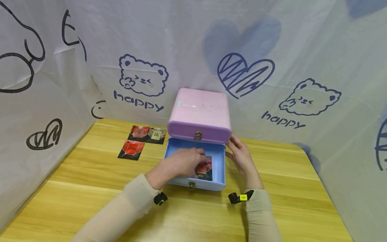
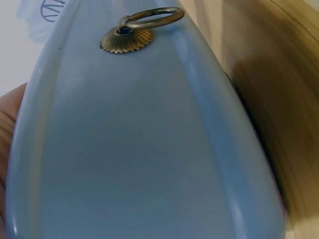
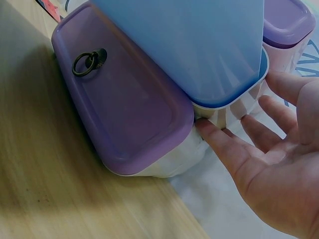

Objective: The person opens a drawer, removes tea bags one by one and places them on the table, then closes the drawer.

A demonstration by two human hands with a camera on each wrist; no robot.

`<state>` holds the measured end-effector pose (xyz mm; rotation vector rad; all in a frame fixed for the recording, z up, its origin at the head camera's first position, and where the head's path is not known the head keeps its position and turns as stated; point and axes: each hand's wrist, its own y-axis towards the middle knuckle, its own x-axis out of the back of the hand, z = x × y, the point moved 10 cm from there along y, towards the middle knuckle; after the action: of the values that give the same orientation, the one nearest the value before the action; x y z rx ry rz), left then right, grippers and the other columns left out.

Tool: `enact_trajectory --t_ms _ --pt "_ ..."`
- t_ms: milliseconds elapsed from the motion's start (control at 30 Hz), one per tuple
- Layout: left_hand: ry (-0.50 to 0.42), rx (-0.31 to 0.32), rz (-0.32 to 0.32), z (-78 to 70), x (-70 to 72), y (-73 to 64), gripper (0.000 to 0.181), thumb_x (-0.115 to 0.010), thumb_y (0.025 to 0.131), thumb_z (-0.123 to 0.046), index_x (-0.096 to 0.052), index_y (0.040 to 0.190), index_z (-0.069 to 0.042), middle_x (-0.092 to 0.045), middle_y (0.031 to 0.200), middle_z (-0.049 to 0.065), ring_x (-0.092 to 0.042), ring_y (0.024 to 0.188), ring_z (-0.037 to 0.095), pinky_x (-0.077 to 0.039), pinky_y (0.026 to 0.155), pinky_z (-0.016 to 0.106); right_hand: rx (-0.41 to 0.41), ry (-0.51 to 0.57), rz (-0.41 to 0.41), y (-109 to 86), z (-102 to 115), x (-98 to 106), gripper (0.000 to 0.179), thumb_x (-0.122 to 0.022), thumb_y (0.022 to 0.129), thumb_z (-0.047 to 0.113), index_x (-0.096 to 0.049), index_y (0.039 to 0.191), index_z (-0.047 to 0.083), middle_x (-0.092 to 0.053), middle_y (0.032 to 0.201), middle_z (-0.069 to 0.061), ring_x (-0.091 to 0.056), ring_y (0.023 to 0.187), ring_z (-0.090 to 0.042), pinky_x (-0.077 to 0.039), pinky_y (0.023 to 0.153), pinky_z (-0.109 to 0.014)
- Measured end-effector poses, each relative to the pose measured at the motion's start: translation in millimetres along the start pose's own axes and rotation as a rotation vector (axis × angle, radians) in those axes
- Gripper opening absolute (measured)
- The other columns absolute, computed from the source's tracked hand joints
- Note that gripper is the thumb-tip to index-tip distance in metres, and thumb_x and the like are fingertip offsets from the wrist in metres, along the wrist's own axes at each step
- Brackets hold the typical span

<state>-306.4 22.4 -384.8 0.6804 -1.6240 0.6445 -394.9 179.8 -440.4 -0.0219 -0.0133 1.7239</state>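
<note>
And here's the left hand (image 1: 185,161), reaching over the near left rim of the blue drawer (image 1: 208,185), fingers bent down at the packet (image 1: 205,173) lying inside. They're touching it, but whether they pinch it I cannot tell. The right hand (image 1: 241,157), well apart from its partner, is on the right of the drawer, fingers spread and fairly straight, tips against the side of the cabinet (image 1: 201,109).

Now the room: the drawer juts out well from under the purple upper drawer (image 1: 184,130), so the hand comes in from above. A strip of blue floor runs between packet and right wall; the packet's near edge is close to the front wall. Below the drawer, the right wrist view catches the purple lower drawer (image 3: 144,109), pushed in. Bare wood on the desk (image 1: 287,181) spreads right of the drawer to a rounded corner, and the cloth (image 1: 187,40) rises behind.

And the packet's looks: small, flat, dark at the near end, red above, partly hidden by fingers. Left of the drawer lie three more: a red packet (image 1: 139,132) beside a pale-labelled packet (image 1: 156,135), and a bright red packet (image 1: 131,149) just nearer, all with dark borders.
</note>
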Motion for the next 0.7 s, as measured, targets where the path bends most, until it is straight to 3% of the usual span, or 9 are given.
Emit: enact_trajectory --t_ms 300,700 --pt "0.033 -0.003 0.013 2.5 -3.1 1.8 0.071 -0.091 0.081 -0.030 -0.063 0.145 -0.020 -0.062 0.133 0.002 -0.060 0.116 0.020 -0.056 0.095 0.040 -0.008 -0.009 -0.003 0.8 -0.6 0.9 0.058 -0.058 0.108 0.027 -0.039 0.162 0.015 -0.036 0.167 -0.008 -0.041 0.147 -0.030 -0.044 0.114 -0.054" --pt "-0.006 0.013 0.038 5.5 -4.2 1.4 0.067 -0.087 0.084 -0.028 -0.062 0.146 -0.018 -0.062 0.139 0.003 -0.061 0.122 0.022 -0.055 0.101 0.043 -0.009 -0.001 0.003 1.4 -1.3 0.6 0.059 -0.058 0.108 0.028 -0.038 0.162 0.014 -0.035 0.167 -0.008 -0.041 0.148 -0.031 -0.044 0.115 -0.054"
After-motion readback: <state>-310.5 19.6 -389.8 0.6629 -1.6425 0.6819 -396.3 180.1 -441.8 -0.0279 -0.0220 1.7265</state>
